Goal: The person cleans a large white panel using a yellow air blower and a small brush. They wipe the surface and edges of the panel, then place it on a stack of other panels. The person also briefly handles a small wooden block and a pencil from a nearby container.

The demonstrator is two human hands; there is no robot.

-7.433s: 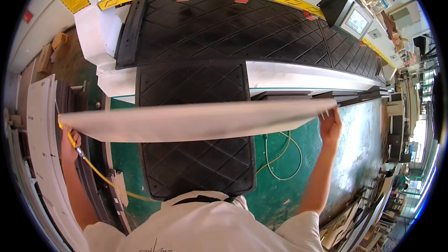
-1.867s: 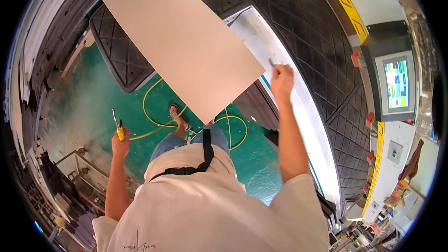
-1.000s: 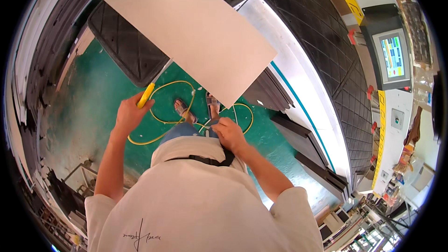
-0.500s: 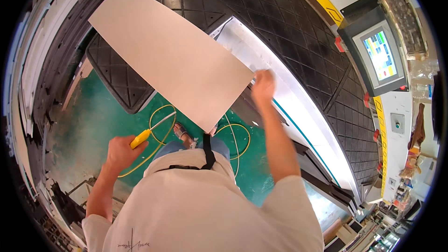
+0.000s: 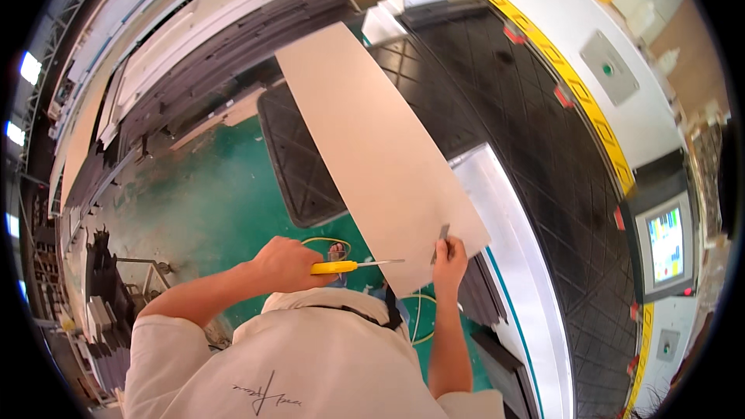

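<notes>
My left hand is closed around a yellow-handled tool with a slim metal shaft; its exact kind is unclear. The shaft points right, over the near left corner of a long beige panel. That panel slants from near my waist to the far left, lying across the machine's black bed. Over its near end, my right hand pinches a small, flat grey strip between thumb and fingers. Whether the strip touches the panel I cannot tell.
The machine's black ribbed bed spreads to the right behind a shiny metal ledge. Beyond it are a yellow-marked rail and a lit control screen. Stacked panels stand far left. A yellow hose loops on the green floor.
My view has turned left. The left hand has brought the yellow-handled tool in to the panel's near end. My right hand has moved from the panel's corner to over its surface, the strip now visible.
</notes>
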